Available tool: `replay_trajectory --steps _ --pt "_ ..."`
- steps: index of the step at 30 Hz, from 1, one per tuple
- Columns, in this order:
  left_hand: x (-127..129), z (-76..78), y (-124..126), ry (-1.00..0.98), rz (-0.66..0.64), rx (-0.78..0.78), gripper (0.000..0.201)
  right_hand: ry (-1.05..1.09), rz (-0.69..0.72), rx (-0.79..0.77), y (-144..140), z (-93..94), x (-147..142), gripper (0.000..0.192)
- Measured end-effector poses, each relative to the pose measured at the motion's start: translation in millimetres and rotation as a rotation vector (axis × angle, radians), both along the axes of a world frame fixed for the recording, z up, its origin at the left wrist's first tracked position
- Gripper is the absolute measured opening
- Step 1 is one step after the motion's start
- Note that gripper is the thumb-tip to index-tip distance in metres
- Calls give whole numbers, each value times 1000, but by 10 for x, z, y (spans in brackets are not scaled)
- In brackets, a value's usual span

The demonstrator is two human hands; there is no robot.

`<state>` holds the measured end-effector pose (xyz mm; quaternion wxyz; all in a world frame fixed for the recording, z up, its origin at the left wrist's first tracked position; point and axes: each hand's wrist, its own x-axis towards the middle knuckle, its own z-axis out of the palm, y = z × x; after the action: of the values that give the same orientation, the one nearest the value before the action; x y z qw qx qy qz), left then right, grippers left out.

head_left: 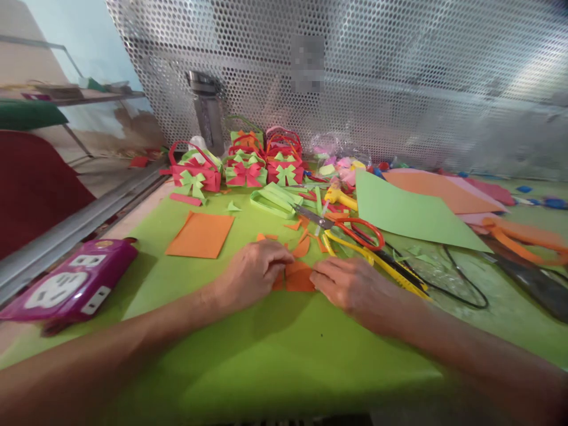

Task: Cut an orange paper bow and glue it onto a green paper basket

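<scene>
Both of my hands press on a small folded piece of orange paper (pixel 298 277) lying on the lime-green sheet (pixel 248 349) that covers the table. My left hand (pixel 255 273) pinches its left edge with curled fingers. My right hand (pixel 350 284) holds its right edge, fingertips on the paper. Small orange scraps (pixel 302 245) lie just beyond the piece. Red-handled scissors (pixel 350 228) and yellow-handled scissors (pixel 377 260) rest right behind my right hand.
An orange rectangle (pixel 200 235) lies at left, a magenta power strip (pixel 71 285) at the near left edge. Several red and green paper baskets (pixel 242 165) stand at the back. Green (pixel 408 213) and orange (pixel 437 189) sheets lie right. A black cable (pixel 461 290) loops nearby. A perforated metal wall (pixel 355 77) stands behind.
</scene>
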<state>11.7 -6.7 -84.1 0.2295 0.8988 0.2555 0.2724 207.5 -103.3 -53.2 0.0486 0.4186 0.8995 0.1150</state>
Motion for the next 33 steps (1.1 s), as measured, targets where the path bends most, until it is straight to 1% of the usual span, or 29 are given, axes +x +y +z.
replay_trajectory --steps 6,13,17,18,21,22,24,28,30,33 --pt "3 11 19 -19 6 -39 27 -44 62 150 3 -42 -14 16" --pt "3 28 -2 4 -46 -19 20 -39 83 248 37 -31 -33 21" --pt "3 42 -31 28 -80 13 11 -12 49 223 53 -22 -30 25" --pt "0 46 -38 36 -86 30 12 -7 36 210 56 -23 -27 25" --pt "-11 46 -56 82 -106 95 21 21 9 164 59 -33 -1 26" --pt "-15 42 -59 94 -109 111 19 35 7 143 57 -36 15 25" --pt "-20 28 -61 99 -105 121 14 59 3 94 46 -36 56 24" --pt "-18 -7 -41 74 -86 102 11 59 9 4 8 -21 119 21" --pt "-12 -12 -30 69 -80 103 11 35 28 1 -10 -18 118 19" --pt "-5 -2 -25 58 -77 104 11 4 72 72 -27 -27 89 17"
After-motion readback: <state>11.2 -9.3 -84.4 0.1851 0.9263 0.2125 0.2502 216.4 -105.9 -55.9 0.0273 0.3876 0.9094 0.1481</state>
